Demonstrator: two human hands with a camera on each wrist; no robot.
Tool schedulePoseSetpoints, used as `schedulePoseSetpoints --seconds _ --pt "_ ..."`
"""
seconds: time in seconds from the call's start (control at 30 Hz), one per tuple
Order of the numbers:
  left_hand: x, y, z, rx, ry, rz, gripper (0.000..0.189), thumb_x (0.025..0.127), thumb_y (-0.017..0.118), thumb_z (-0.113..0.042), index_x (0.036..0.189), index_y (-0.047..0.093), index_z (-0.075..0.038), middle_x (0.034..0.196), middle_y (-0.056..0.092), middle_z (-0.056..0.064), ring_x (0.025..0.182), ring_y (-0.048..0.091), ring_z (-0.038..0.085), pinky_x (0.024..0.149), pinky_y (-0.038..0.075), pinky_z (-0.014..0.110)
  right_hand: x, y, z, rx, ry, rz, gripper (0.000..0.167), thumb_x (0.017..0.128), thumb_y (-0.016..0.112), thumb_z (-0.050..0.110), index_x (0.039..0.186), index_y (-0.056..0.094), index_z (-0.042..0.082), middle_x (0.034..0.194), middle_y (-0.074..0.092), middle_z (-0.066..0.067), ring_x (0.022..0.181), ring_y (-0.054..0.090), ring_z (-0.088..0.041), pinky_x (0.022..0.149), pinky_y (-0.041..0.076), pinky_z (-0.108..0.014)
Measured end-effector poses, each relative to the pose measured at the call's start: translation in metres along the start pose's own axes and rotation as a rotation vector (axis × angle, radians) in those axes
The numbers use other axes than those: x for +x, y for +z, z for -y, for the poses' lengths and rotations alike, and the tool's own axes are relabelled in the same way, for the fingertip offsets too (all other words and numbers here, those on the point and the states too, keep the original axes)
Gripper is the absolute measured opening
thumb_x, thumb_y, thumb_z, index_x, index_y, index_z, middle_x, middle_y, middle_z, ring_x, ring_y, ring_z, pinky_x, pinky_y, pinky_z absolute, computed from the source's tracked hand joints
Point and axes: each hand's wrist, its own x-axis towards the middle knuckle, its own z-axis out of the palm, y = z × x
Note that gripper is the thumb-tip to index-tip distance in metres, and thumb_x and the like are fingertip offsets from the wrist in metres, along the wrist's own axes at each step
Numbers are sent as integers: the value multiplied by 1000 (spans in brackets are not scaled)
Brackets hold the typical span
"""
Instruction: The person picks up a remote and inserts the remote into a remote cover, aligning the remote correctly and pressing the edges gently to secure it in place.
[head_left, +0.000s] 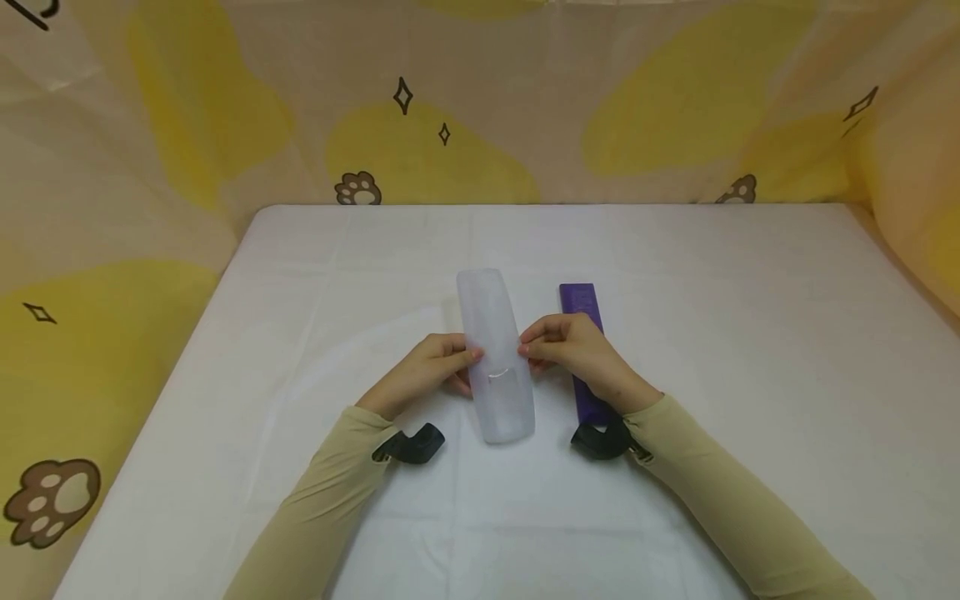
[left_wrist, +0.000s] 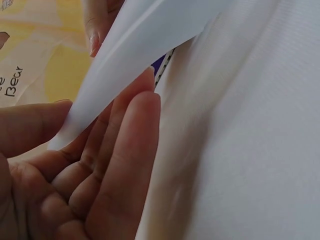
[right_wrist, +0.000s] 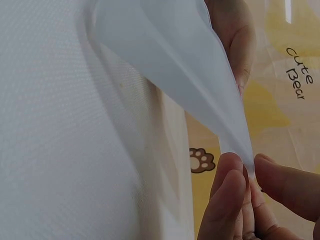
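Between both hands stands a long, thin piece of frosted translucent plastic (head_left: 491,317) with rounded corners, a small glossy rectangular patch showing near its lower end. My left hand (head_left: 427,371) pinches its left edge, thumb on the near face and fingers behind. On the opposite edge, the thumb and fingertips of my right hand (head_left: 577,350) pinch it. In the right wrist view the plastic (right_wrist: 175,65) looks thin and slightly curved, tapering to the fingertips. A flat purple bar (head_left: 577,297) lies under my right hand and wrist, its middle partly hidden.
A white cloth covers the table (head_left: 735,333). Behind and at the sides hangs a yellow and cream patterned curtain (head_left: 480,158). Black wrist bands (head_left: 422,443) stick out from both beige sleeves (head_left: 315,492), the right one overlapping the purple bar's near end.
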Motion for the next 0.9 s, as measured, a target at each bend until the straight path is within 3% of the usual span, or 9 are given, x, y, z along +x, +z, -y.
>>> schedulePoseSetpoints --seconds 0.57,0.73,0.9 --pt "14 1 -8 54 -56 -88 27 97 53 -16 105 61 9 84 67 11 67 63 13 66 57 29 2 -9 11 -18 -16 -5 18 86 63 0 99 62 -12 85 69 -11 68 62 -16 67 55 -29" --pt "10 5 -1 55 -94 -132 24 95 56 -16 98 62 7 86 68 12 69 64 14 66 57 30 -1 -3 6 3 -8 -5 18 85 64 -2 99 62 -13 80 68 -9 66 62 -15 65 55 -28" --pt "4 6 1 28 -132 -217 22 92 60 -14 99 61 7 84 68 11 68 64 14 67 57 30 -3 6 3 19 -22 -17 18 85 64 -4 99 61 -14 79 68 -10 64 62 -12 63 55 -27"
